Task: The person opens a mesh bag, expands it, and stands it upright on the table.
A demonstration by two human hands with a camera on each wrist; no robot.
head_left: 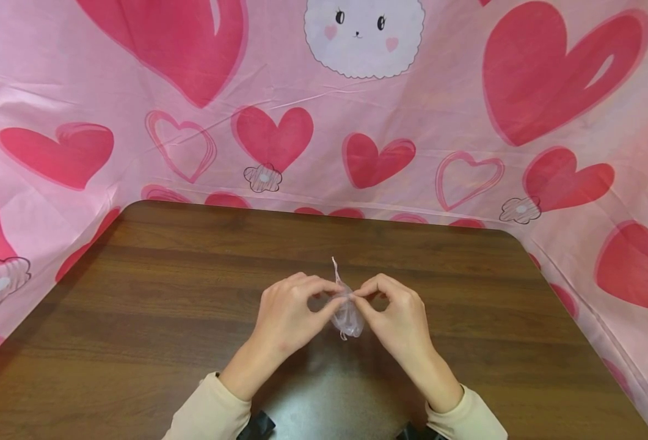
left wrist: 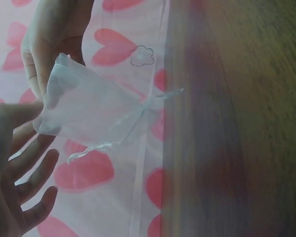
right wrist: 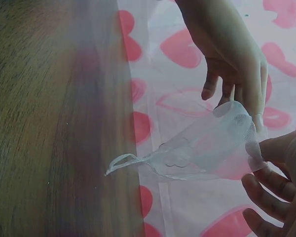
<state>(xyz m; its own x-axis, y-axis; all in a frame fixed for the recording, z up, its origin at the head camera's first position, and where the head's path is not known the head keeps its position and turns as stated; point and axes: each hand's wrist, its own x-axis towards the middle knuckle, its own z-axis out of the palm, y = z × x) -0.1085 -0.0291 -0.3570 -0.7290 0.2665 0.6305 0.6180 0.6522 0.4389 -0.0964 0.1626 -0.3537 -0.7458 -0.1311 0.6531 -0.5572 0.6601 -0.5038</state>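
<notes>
A sheer whitish drawstring pouch [head_left: 349, 322] is held between both hands over the middle of the table. My left hand [head_left: 291, 315] pinches one side of its wide end between thumb and forefinger. On the opposite side, my right hand [head_left: 397, 318] pinches the same end. In the left wrist view the pouch [left wrist: 91, 103] is spread between the fingertips and narrows to a gathered neck. Thin cords [left wrist: 96, 148] trail from that neck. The right wrist view shows the cord loop [right wrist: 121, 162] hanging toward the table. I see nothing inside the see-through fabric.
Beneath the hands is a dark brown wooden table [head_left: 164, 318] with rounded far corners. A pink cloth [head_left: 302, 85] printed with red hearts surrounds its back and sides. Beige sleeves [head_left: 214, 409] cover the forearms.
</notes>
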